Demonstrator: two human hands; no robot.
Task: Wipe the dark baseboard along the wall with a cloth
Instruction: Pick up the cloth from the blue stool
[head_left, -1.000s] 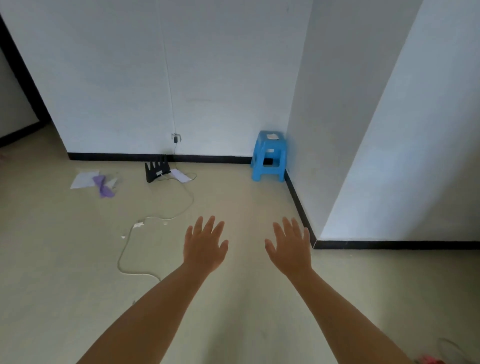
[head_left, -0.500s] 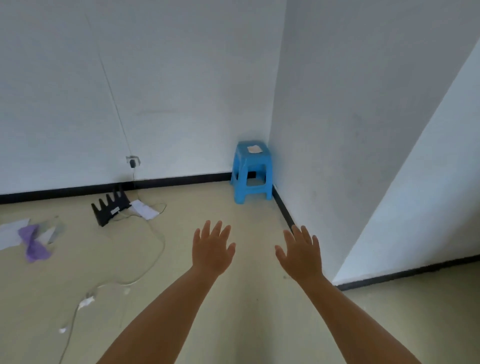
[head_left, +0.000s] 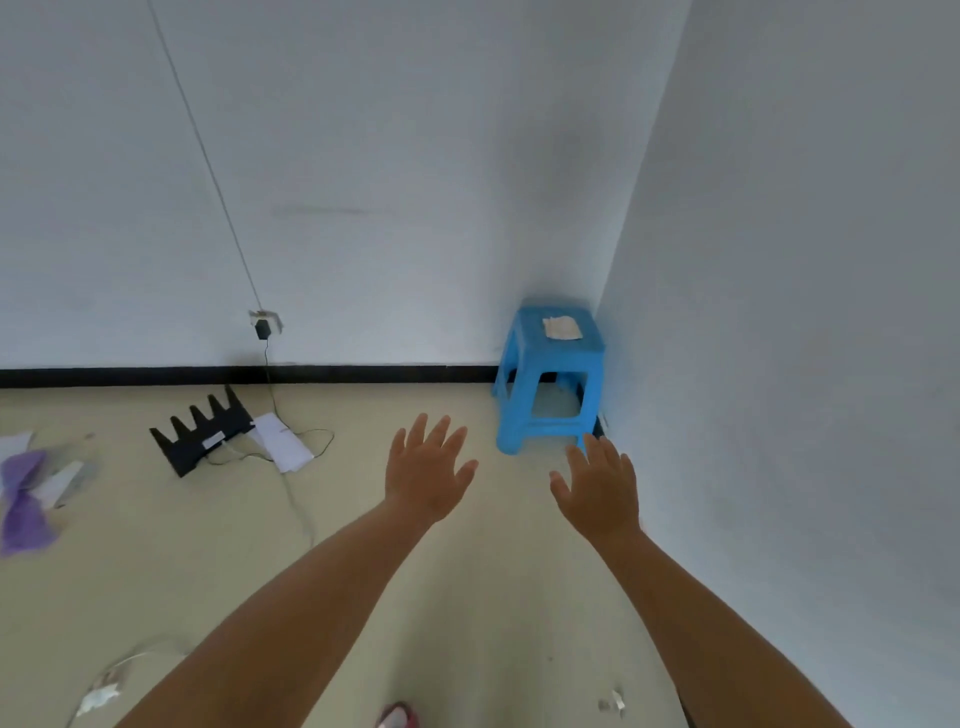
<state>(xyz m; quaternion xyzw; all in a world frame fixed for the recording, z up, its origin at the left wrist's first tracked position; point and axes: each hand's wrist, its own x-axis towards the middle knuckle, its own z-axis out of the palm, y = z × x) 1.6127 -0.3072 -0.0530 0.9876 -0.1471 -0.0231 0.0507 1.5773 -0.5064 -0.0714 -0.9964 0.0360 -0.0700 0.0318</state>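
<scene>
No cloth is held, so a wipe begun now would be made bare-handed. A folded pale cloth (head_left: 562, 328) is seen on the blue stool (head_left: 549, 376) in the corner; the cable (head_left: 291, 441) on the floor could be snagged. The left hand (head_left: 425, 475) and right hand (head_left: 600, 491) are extended forward, palms down, fingers spread, empty. The dark baseboard (head_left: 363, 375) lies along the far wall.

The blue stool (head_left: 549, 379) hides the baseboard (head_left: 249, 375) corner from us. We cannot identify the blurred purple scrap (head_left: 23, 501), cut by the left edge.
</scene>
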